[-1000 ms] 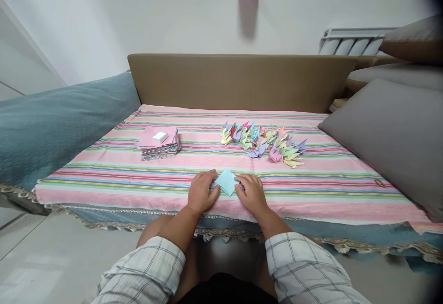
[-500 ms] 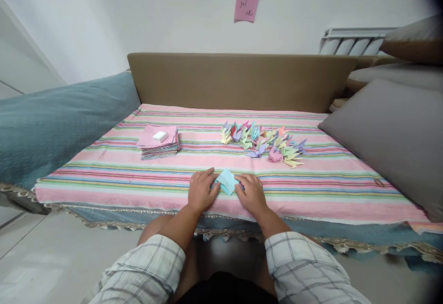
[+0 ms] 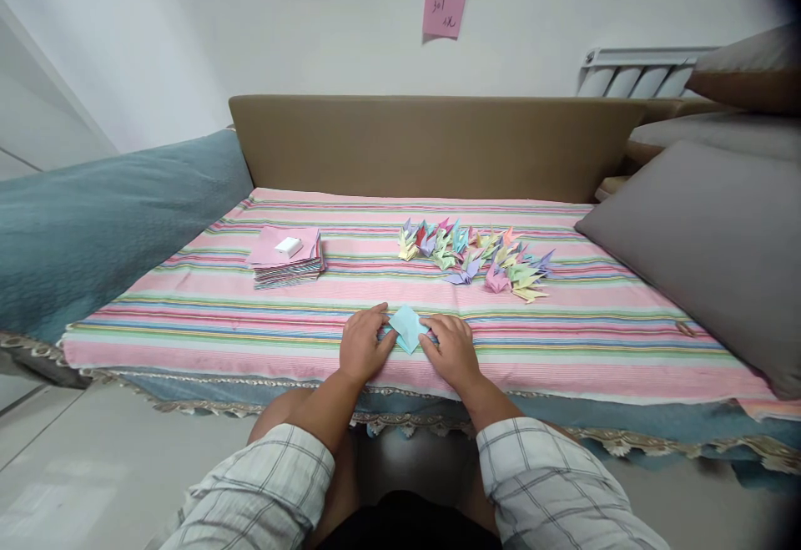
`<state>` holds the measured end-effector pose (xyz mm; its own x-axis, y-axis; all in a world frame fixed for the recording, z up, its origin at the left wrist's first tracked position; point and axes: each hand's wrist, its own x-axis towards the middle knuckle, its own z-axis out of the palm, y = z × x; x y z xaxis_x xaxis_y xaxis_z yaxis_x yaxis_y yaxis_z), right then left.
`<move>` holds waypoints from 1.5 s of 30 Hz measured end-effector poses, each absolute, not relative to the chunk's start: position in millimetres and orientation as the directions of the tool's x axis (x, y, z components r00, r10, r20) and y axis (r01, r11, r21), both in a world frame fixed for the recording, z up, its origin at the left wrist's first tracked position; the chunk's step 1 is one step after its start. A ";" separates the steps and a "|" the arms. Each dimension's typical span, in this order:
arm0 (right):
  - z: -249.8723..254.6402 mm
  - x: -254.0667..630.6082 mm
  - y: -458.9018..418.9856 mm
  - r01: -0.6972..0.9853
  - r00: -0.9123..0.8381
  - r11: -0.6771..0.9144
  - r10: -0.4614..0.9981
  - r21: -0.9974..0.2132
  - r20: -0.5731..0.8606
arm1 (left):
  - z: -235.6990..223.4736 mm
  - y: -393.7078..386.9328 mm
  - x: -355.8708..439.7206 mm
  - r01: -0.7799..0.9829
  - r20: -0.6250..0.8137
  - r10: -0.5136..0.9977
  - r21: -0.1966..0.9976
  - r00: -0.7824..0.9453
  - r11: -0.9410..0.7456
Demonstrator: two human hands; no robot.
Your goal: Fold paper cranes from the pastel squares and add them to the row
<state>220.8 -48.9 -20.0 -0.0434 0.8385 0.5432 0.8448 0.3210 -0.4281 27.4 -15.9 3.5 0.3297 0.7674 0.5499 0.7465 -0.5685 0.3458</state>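
Head view: the blue paper (image 3: 408,329) lies on the cloth (image 3: 188,308) between the 2 hands; 1 second ago it shows as a nearly neat diamond, while now its upper layer sits askew, baring more of the lower layer at the bottom left; the layers seem to be partly parted, so this fold looks unfinished; the right hand (image 3: 454,348) is slightly nearer the left hand (image 3: 364,343), its thumb and index finger pinching the paper's right corner; the left thumb touches the left edge, its index finger curled just beyond; whether those 2 grip or only press, I cannot tell; on the wall, the pink note (image 3: 445,6) now hangs flat, where 1 second ago it curls upward.

The cloth's front edge runs beneath the wrists, near the paper, leaving little depth on that side; ahead, a narrow strip of cloth parts the fingers from the cranes (image 3: 460,254); sideways there is more room, leftward toward the stack (image 3: 288,273) with its white block (image 3: 289,246), rightward toward the grey cushion (image 3: 713,241).
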 end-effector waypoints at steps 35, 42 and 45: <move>-9.3 219.1 -49.5 0.839 -0.073 0.321 0.867 -0.440 0.493 | 12.1 -18.5 36.2 0.710 0.431 0.722 0.224 0.542 -0.667; -7.8 218.9 -48.8 0.849 -0.074 0.305 0.877 -0.432 0.474 | 13.6 -18.9 35.5 0.688 0.458 0.709 0.250 0.535 -0.681; -8.4 218.9 -48.6 0.852 -0.067 0.300 0.875 -0.429 0.480 | 14.9 -19.0 35.9 0.690 0.454 0.715 0.258 0.531 -0.676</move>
